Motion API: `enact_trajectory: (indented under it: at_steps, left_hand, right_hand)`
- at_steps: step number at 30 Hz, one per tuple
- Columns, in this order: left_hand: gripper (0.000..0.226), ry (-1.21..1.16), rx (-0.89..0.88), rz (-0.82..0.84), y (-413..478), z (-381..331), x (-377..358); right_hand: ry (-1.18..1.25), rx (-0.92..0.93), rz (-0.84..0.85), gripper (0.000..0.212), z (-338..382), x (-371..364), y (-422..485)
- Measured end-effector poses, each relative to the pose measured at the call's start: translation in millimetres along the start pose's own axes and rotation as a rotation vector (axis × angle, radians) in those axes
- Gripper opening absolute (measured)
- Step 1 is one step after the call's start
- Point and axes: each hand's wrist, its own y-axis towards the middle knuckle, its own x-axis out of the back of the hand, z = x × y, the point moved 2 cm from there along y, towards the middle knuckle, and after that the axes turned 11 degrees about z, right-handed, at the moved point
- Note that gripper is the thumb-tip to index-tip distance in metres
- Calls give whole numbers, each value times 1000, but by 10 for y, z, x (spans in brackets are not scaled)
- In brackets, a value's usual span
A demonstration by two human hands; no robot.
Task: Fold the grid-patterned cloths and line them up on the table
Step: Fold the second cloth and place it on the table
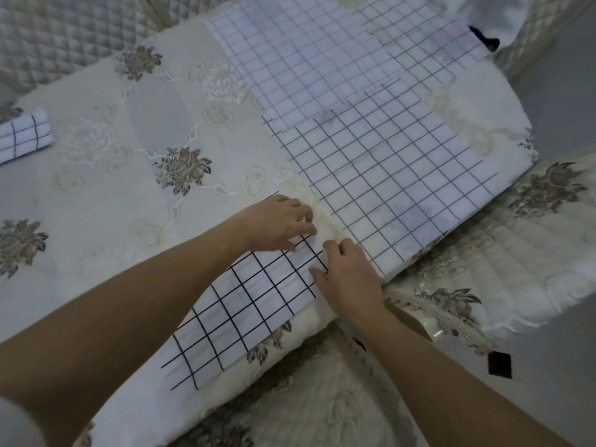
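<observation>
A white cloth with a black grid (245, 304) lies in a long folded strip near the table's front edge. My left hand (277, 224) rests on its far end with fingers bent at the edge. My right hand (348, 279) pinches the strip's right corner. Beyond them a larger grid cloth (403, 185) lies flat, and another flat grid cloth (322, 66) lies further back, partly under it. A folded grid cloth (22, 137) sits at the far left edge of the view.
The table wears a cream embroidered cover (135, 162) with brown flowers. A chair seat (483, 279) with a matching cover stands at the right, and another (322, 408) lies right below me. A quilted chair back (64, 37) stands at the far left.
</observation>
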Motion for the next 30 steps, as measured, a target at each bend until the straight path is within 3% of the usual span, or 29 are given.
enact_trajectory:
  at_steps: [4,10,14,18,26,30]
  left_hand:
    - [54,60,-46,20,65,42,35]
    - [54,78,-47,144,132,56,109]
    - [53,59,-41,213,148,51,147]
    - [46,61,-36,218,142,53,143]
    - [27,65,56,66,136,47,505]
    - [16,23,100,-87,-28,-33,748]
  right_hand:
    - [10,-123,22,46,83,2,9]
    - [229,-272,123,49,138,30,98]
    - [319,-282,244,34,107,33,168]
    - [407,-218,229,21,72,81,181]
    - [360,-80,91,11,-105,565,166]
    - [403,-22,72,24,-98,839,168]
